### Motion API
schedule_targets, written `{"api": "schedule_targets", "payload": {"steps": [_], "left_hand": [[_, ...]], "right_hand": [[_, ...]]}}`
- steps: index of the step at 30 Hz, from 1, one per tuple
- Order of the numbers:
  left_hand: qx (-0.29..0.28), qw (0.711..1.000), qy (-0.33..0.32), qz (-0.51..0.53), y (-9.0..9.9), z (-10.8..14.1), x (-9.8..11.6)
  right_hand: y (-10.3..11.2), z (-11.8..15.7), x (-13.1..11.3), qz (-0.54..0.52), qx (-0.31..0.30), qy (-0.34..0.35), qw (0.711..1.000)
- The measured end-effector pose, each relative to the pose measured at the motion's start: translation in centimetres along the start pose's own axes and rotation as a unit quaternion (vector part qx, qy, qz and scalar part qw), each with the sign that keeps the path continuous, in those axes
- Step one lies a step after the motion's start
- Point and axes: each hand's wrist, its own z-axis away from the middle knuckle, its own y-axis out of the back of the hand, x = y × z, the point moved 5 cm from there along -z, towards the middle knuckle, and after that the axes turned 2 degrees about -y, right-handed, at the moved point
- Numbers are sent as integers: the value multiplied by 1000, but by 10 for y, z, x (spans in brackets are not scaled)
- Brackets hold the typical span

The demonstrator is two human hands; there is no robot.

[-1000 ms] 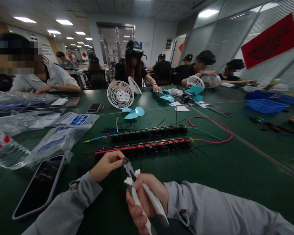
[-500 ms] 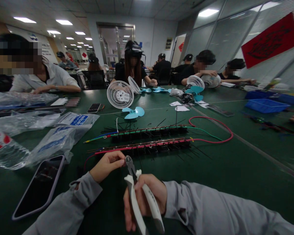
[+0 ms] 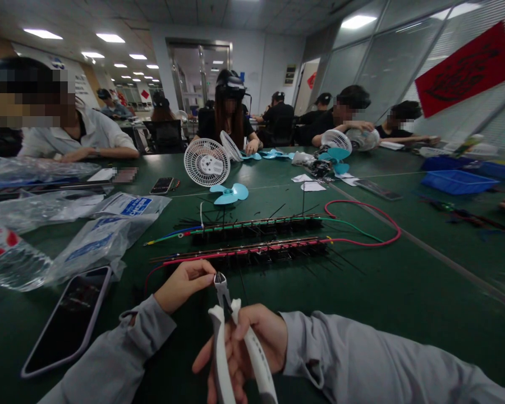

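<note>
White-handled cutting pliers [image 3: 222, 292] rest in my right hand [image 3: 258, 334], their handles spread and some fingers loosened away from them. Just left of the plier jaws is my left hand [image 3: 185, 285], thumb and forefinger pinched together; whatever lies between them is too small to make out. Behind both hands runs a black wire bundle [image 3: 261, 252] with a red wire along it and several thin black ties sticking out. Parallel to it, farther back, lies a second bundle [image 3: 256, 226] with a green wire. A thick red cable [image 3: 398, 227] loops out at the right.
A phone [image 3: 69, 320], a water bottle [image 3: 14, 258] and plastic bags [image 3: 105, 235] lie at the left. Farther back are a white fan grille [image 3: 207, 163], blue fan blades [image 3: 230, 194] and blue trays [image 3: 458, 181]. Other people sit around the table.
The pliers have turned more upright and their handles have shifted slightly left. Fingers of my right hand have spread from the handle. Across the table, a person's hand has moved left to blue blades.
</note>
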Motion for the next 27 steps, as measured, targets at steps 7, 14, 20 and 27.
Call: {"api": "schedule_targets", "payload": {"steps": [7,14,20,27], "left_hand": [[-7,1000,-7,11,-1,0,1],[-7,1000,-5,18,-2,-1,1],[-5,1000,0,16,-3,-1,2],[-20,1000,-4,-22,-5,-1,5]], "right_hand": [[0,-1,1,-6,16,-1,1000],[-1,-1,1,3,7,-12,1000],[2,-1,2,-1,14,-15,1000],[0,-2,0,-15,-3,16,1000]]}}
